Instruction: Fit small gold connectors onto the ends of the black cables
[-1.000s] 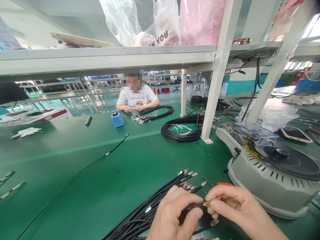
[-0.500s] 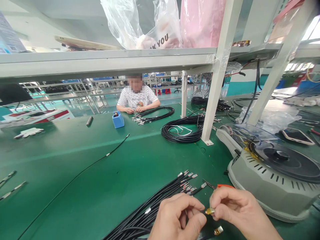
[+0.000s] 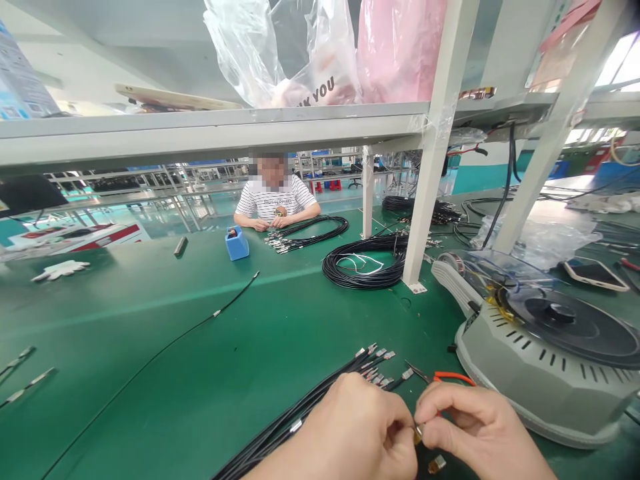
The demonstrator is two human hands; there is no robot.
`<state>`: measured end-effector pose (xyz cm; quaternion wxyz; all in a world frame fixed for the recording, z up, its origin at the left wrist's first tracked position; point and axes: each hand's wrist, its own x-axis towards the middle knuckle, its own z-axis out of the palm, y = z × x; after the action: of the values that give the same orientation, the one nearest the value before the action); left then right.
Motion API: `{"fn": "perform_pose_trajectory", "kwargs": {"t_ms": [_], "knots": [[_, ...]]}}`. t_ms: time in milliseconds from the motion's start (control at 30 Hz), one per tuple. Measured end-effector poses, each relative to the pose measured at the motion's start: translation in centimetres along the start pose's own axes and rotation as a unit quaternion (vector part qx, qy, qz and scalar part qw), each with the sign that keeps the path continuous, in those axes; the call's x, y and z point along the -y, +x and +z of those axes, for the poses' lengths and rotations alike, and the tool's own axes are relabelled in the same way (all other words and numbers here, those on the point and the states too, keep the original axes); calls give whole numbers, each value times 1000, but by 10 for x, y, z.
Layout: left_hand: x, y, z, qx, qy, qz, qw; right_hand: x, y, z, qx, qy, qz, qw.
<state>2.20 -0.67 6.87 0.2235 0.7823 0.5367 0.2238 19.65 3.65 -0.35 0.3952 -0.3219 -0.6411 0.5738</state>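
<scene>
My left hand (image 3: pixel 357 433) and my right hand (image 3: pixel 475 427) meet at the bottom edge of the view. Between their fingertips they pinch a small gold connector (image 3: pixel 417 435) on the end of a thin black cable. The cable itself is hidden under my left hand. A bundle of black cables (image 3: pixel 320 400) with metal terminal ends fans out just beyond my left hand. A second gold piece (image 3: pixel 437 463) lies on the green mat below my right hand. Orange-handled snips (image 3: pixel 440 377) rest just past my right fingers.
A grey tape dispenser machine (image 3: pixel 545 353) stands to the right. A white shelf post (image 3: pixel 430 160) stands on the green table (image 3: pixel 200 333) by a black cable coil (image 3: pixel 365 263). A single black cable (image 3: pixel 165 343) crosses the mat. A person in a striped shirt (image 3: pixel 275 200) sits opposite beside a blue box (image 3: pixel 237 243).
My hands have closed together over the gold connector, the left hand sliding right to cover the cable end. The view has shifted slightly.
</scene>
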Motion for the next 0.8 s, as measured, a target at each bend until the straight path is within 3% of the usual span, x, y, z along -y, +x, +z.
{"fn": "perform_pose_trajectory", "kwargs": {"t_ms": [100,233,400,533,633,800], "knots": [[3,1,7,-42,-1,21,999,-2,-1,0,-3,7,10,1000],[7,-1,14,-73,-101,20,992,-2,-1,-1,4,4,9,1000],[13,-8,15,-26,-237,-91,967,-1,1,0,23,16,1,1000],[19,-12,15,16,-352,-86,932,-4,-1,0,17,20,17,1000],[18,-10,16,-4,-286,-73,955,-6,-3,0,25,3,35,999],[16,-10,27,-86,-68,-24,994,3,-4,6,23,-64,26,997]]}}
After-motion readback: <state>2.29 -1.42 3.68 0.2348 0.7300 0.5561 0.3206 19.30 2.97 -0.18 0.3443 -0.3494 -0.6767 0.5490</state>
